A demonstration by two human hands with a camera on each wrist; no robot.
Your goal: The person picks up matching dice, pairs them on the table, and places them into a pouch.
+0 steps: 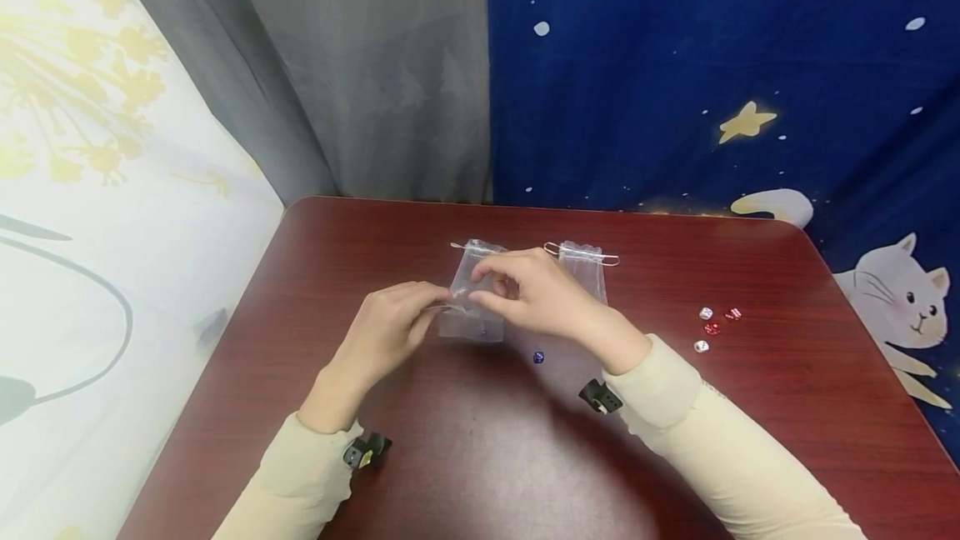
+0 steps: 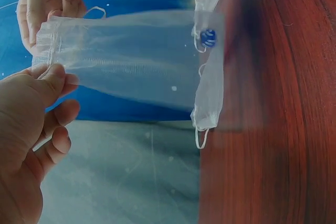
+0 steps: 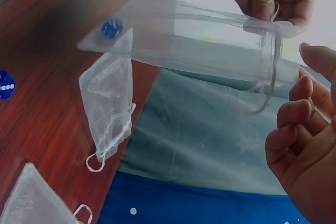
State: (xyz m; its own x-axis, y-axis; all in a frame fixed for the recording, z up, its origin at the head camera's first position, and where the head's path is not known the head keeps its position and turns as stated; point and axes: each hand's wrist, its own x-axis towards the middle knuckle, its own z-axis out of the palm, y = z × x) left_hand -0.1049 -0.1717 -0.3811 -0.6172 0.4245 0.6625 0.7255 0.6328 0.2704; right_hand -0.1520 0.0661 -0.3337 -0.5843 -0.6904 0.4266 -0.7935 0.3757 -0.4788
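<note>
My left hand (image 1: 393, 319) pinches the gathered top of a sheer white drawstring bag (image 2: 126, 61) between thumb and fingers. The bag hangs down from that hand, and a blue die (image 3: 112, 28) lies inside at its bottom end. My right hand (image 1: 536, 290) is at the other side of the bag's mouth, thumb and index finger apart, with the fingers loosely bent right at the bag's edge. A second blue die (image 1: 538, 357) rests on the table below my right hand.
Two more sheer drawstring bags lie flat on the dark red table (image 1: 450, 457): one bag (image 1: 468, 267) behind the held one, another bag (image 1: 588, 269) partly hidden by my right wrist. To the right are two white dice (image 1: 701, 347) and two red dice (image 1: 712, 328). Curtains hang behind.
</note>
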